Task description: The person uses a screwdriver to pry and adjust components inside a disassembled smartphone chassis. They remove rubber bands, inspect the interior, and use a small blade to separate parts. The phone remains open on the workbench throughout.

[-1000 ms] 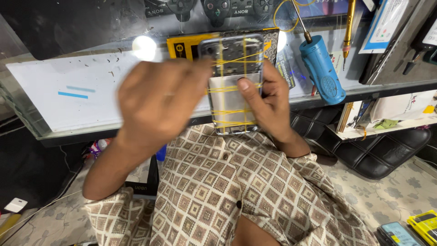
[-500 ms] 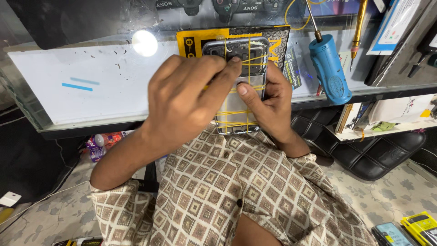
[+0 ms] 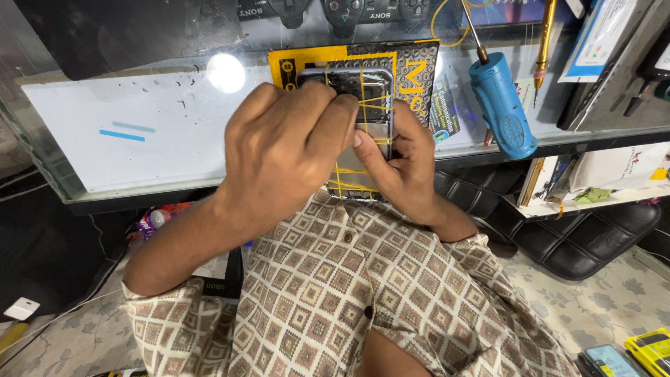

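Shifted since half a second ago: left hand lower over the phone, fingertips now at its upper left part; phone a touch closer to the chest. Held upright off the bench, near its front edge, back open and circuitry showing, several yellow rubber bands stretched across it. Left hand curled over the phone's left side, fingers bent and pressed together on the bands. Right hand gripping the right edge, thumb pushed against the back, fingers wrapped behind. Behind the phone, a yellow-and-black mat flat on the bench toward the back edge. Right of that, a blue powered screwdriver lying at an angle, tip toward the back, and a thin yellow tool beside it. Left on the bench, a white sheet under glass with a lamp glare. Below the front edge, a patterned shirt; black cushion off to the right on the floor side.
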